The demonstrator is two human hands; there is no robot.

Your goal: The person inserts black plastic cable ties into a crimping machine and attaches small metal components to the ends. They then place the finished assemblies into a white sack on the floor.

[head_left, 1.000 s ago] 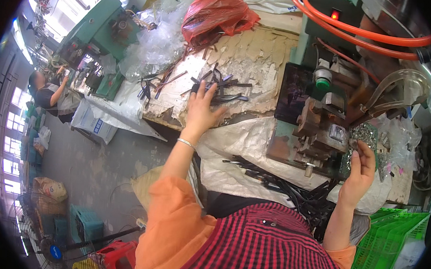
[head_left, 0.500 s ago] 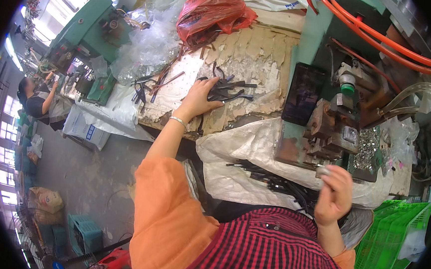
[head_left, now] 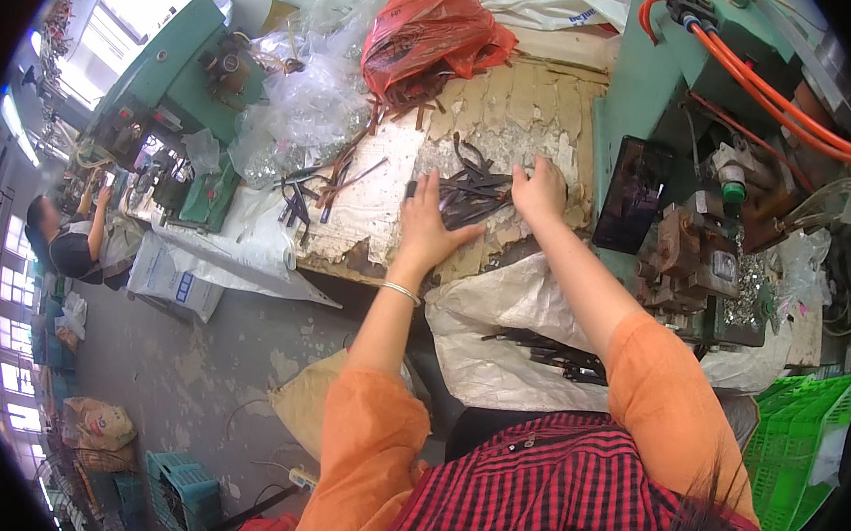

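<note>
Right hand (head_left: 539, 190) has come off the machine (head_left: 702, 255) at 3 o'clock to join left hand (head_left: 428, 228), both flat, fingers spread, unclamped, bracketing the dark metal strips (head_left: 475, 185) on the bench (head_left: 370, 212).

Both hands rest on a pile of dark metal strips (head_left: 472, 186) on a worn, peeling table (head_left: 389, 219). The left hand (head_left: 428, 228) lies flat at the pile's near side; the right hand (head_left: 539, 190) touches its right edge.

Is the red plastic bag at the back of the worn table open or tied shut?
Open. The red plastic bag lies slumped with its mouth toward the table, and dark metal strips poke out of it.
</note>
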